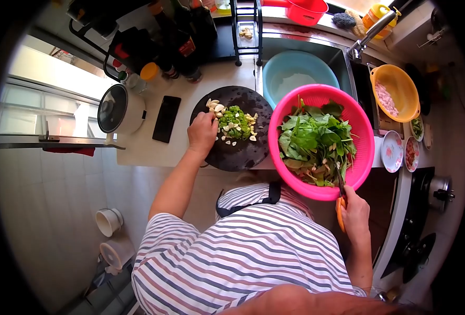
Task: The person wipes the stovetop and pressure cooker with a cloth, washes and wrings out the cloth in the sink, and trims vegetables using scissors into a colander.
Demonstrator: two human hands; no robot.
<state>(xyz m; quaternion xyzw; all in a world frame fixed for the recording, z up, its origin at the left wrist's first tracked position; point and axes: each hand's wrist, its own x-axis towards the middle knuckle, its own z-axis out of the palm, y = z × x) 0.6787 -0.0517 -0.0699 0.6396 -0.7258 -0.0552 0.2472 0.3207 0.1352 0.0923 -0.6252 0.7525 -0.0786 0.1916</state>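
Note:
My left hand [203,134] is at the left side of a round dark cutting board [243,157], fingers curled together against a pile of peeled garlic cloves [216,107]. What lies between those fingertips is hidden. Beside the pile sit chopped green pieces [234,123] and bits of cut garlic [253,127]. My right hand [356,214] grips orange-handled scissors [340,212], whose dark blades point into a pink plastic basket [366,152]. Leafy greens [313,136] fill much of this basket, which rests at the counter's front edge and overlaps the sink.
A blue basin [300,63] sits in the sink under the faucet [371,37]. To the right are a yellow colander [408,89] with pink pieces and small plates [392,151]. A phone [167,119] and a white pot [121,110] stand left of the board.

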